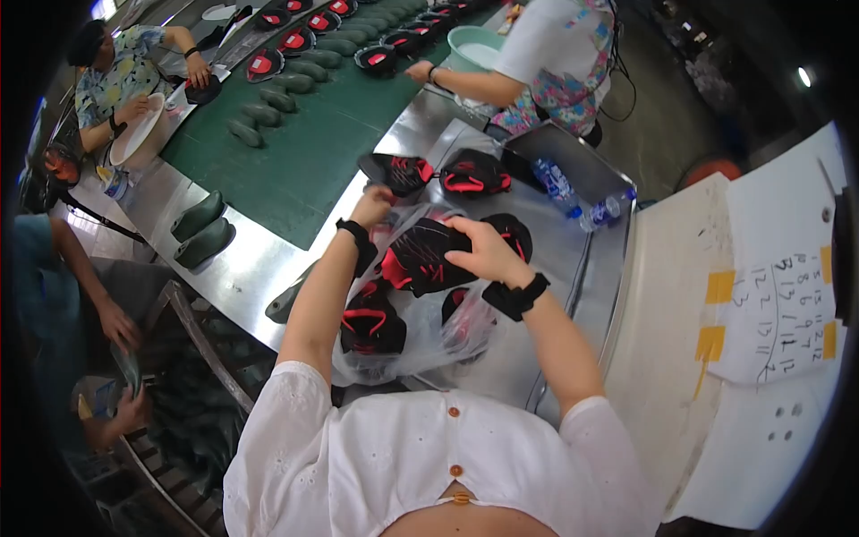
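Note:
A clear plastic bag lies on the metal table in front of me, with several black and red shoe uppers in and around it. My right hand grips a black upper with red trim over the bag, thumb and fingers on its edge. At the bag's far left side, my left hand is closed on what looks like the bag's edge; its fingertips are partly blurred. Another black and red upper lies just beyond my left hand, and one more sits to its right.
Green shoe lasts and uppers line the green belt ahead. Two lasts stand on the metal edge at left. Plastic bottles lie at right beside a white board. Co-workers sit across the belt, at far right and near left.

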Demonstrator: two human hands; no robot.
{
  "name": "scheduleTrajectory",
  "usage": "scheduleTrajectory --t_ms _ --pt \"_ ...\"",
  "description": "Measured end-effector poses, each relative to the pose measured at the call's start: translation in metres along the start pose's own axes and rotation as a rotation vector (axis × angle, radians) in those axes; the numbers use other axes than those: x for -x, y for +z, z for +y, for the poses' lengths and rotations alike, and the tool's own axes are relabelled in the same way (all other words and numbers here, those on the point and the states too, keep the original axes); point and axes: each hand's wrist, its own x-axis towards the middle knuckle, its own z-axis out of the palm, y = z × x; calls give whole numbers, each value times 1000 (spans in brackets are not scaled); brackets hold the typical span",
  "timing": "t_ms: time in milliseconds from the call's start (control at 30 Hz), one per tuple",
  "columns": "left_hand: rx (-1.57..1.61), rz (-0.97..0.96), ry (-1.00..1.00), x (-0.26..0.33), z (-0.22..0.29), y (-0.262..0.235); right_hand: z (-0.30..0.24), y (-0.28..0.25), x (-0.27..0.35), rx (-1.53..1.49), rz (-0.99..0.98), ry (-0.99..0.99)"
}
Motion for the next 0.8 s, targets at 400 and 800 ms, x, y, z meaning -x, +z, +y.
scheduleTrajectory --t_ms 400,800 --pt "217 -20 111 51 41 -87 7 25 2 288 412 -124" --pt "86 114 -30 -10 64 -193 73 58 79 368 -62 201"
